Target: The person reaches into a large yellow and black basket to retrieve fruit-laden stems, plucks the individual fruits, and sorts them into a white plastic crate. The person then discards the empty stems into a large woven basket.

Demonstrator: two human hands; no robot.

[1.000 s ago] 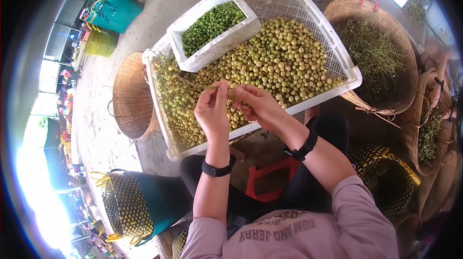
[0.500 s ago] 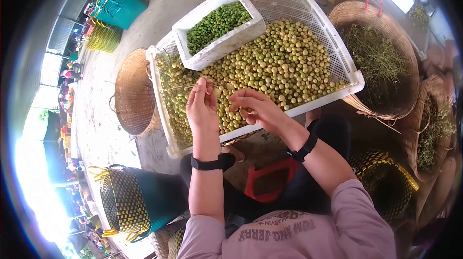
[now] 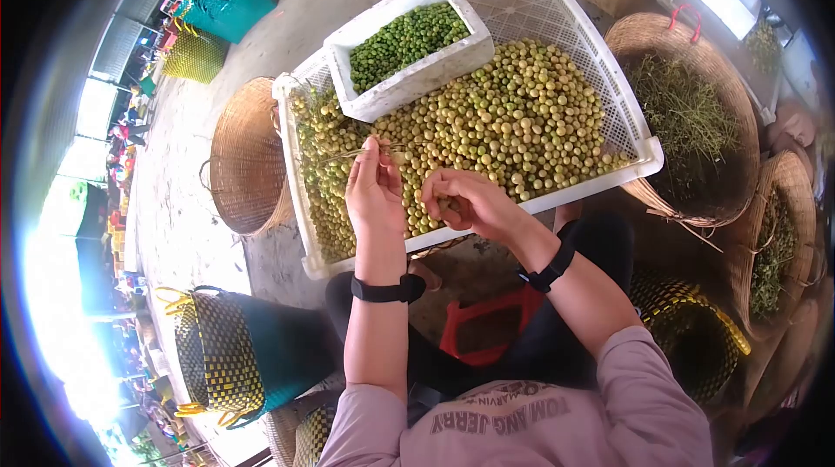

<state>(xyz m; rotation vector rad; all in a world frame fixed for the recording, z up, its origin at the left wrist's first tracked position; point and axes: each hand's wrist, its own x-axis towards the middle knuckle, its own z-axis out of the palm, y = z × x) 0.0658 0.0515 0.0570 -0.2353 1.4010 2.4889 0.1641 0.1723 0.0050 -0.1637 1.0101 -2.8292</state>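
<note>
Above the near left part of a white plastic crate [image 3: 648, 154], my left hand [image 3: 376, 193] pinches a thin stem [image 3: 344, 155] between thumb and fingertips. Just to its right, my right hand [image 3: 478, 203] is closed with the fingers curled inward; what lies in them is mostly hidden. Round yellow-green berries [image 3: 531, 110] fill much of the crate below both hands. A white foam box [image 3: 439, 76] sits tilted on the crate's far left part, with small dark green berries [image 3: 404, 45] inside.
A wicker basket [image 3: 243, 163] stands left of the crate. To the right, another wicker basket [image 3: 739, 97] holds dry stems [image 3: 683, 110]. Woven yellow-and-black baskets [image 3: 222, 354] flank my legs, and a red stool [image 3: 487, 319] shows between them.
The view has shifted slightly. My right hand's fingers have curled in more tightly and sit a little lower, farther from the stem. My left hand still pinches the stem.
</note>
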